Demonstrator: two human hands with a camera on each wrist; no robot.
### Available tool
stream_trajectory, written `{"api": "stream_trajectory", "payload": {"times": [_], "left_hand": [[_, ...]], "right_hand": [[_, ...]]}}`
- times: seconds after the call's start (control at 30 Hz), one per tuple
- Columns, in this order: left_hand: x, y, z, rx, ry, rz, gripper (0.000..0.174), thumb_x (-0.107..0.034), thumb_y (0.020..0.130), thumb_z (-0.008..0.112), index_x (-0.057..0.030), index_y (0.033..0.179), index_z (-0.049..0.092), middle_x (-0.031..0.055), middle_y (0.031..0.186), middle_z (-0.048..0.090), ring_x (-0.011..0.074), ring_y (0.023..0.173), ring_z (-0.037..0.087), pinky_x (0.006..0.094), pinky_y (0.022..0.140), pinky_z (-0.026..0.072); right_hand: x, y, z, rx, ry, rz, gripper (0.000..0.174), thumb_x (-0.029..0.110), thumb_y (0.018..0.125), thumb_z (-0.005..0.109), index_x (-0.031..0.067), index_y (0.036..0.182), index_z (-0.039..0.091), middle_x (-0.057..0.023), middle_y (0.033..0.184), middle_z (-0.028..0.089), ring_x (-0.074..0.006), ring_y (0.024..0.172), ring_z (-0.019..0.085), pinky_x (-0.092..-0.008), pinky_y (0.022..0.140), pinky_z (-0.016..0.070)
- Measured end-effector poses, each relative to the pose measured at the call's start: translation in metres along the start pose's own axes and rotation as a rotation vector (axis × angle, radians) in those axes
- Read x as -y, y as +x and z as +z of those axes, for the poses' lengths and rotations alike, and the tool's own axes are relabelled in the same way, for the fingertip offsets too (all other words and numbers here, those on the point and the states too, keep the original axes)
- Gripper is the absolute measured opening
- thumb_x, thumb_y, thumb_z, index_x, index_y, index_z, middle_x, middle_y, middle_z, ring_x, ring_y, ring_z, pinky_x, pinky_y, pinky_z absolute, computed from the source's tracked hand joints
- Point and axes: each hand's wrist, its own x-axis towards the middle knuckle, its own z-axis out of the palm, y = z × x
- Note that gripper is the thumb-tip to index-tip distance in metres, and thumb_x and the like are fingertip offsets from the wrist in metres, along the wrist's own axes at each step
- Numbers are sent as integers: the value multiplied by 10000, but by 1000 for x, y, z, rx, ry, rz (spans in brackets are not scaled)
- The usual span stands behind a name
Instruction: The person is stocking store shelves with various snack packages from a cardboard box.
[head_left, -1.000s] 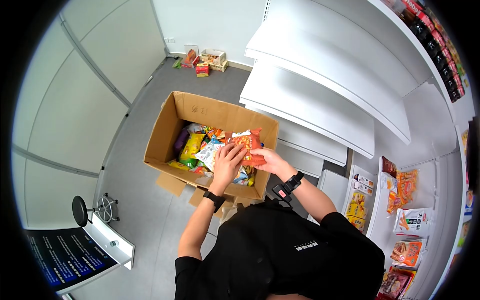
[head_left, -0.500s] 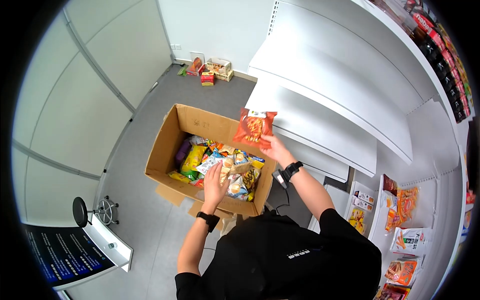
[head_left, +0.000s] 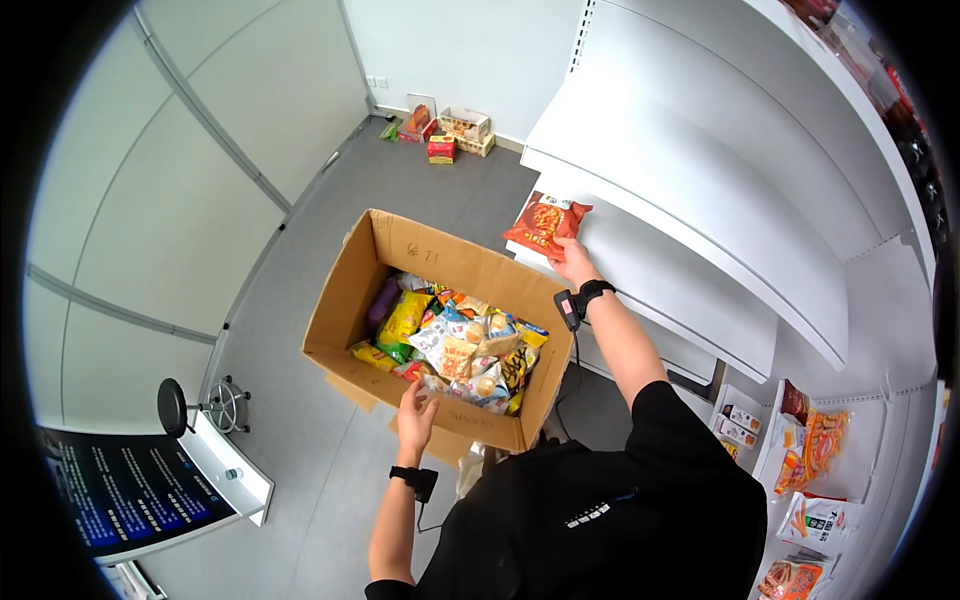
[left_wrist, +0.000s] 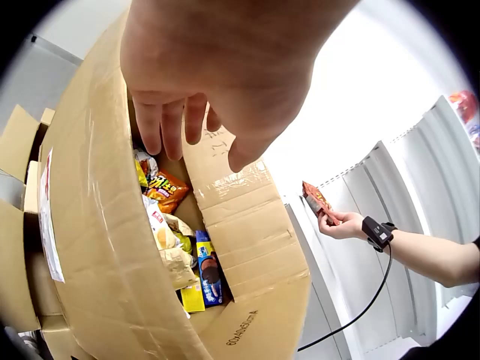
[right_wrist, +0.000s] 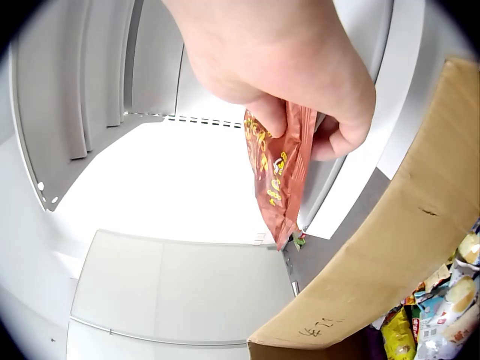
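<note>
My right hand (head_left: 575, 262) pinches a red snack bag (head_left: 548, 225) by its edge, over the far right of the cardboard box and overlapping a white shelf. In the right wrist view the thumb and fingers grip the red bag (right_wrist: 279, 176), which hangs edge-on below the hand. My left hand (head_left: 414, 418) is at the near wall of the cardboard box (head_left: 455, 262). Its fingers (left_wrist: 172, 127) extend loosely over the rim in the left wrist view, holding nothing. Mixed snack bags fill the box, among them a yellow-green bag (head_left: 403, 322) and a clear-and-tan bag (head_left: 458, 358).
White shelves (head_left: 680, 255) rise to the right of the box. Packaged snacks (head_left: 820, 520) stand on lower shelves at the right. A round stool (head_left: 173, 408) and a screen (head_left: 130, 500) are on the left. Small boxes (head_left: 441, 150) lie by the far wall.
My right hand has lifted the red bag out from over the box and carried it right and away toward the shelves. The left hand has let go of the bag and drawn back to the near rim.
</note>
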Motion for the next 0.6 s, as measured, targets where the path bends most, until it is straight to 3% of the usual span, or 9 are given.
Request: {"api": "stream_trajectory", "payload": {"times": [0.27, 0.47, 0.57, 0.6], "left_hand": [[27, 10, 14, -9, -108, -50, 508, -126, 810, 653, -18, 1273, 474, 135, 1191, 582, 241, 994, 608, 342, 856, 492], [38, 4, 15, 23, -148, -100, 461, -147, 814, 650, 8, 1224, 507, 146, 1139, 609, 228, 962, 628, 323, 835, 500], [53, 13, 11, 44, -101, -75, 412, -159, 817, 641, 11, 1178, 541, 143, 1088, 633, 223, 964, 630, 321, 834, 497], [51, 13, 8, 54, -73, -75, 394, -162, 818, 638, 10, 1162, 552, 141, 1070, 640, 221, 962, 631, 320, 832, 496]], "right_hand": [[9, 6, -5, -103, -172, 8, 335, 131, 843, 620, 80, 1154, 508, -104, 1154, 572, -240, 1055, 558, -428, 896, 472], [14, 1, -19, -229, -716, -198, 381, 312, 815, 666, 22, 1050, 592, -106, 996, 633, -235, 829, 636, -359, 639, 557], [15, -19, -11, -338, -898, -316, 482, 403, 780, 666, -64, 896, 633, -200, 834, 651, -268, 718, 661, -364, 606, 518], [6, 3, -34, -343, -1037, -350, 439, 380, 781, 668, -17, 962, 629, -101, 831, 632, -189, 673, 615, -337, 495, 508]]}}
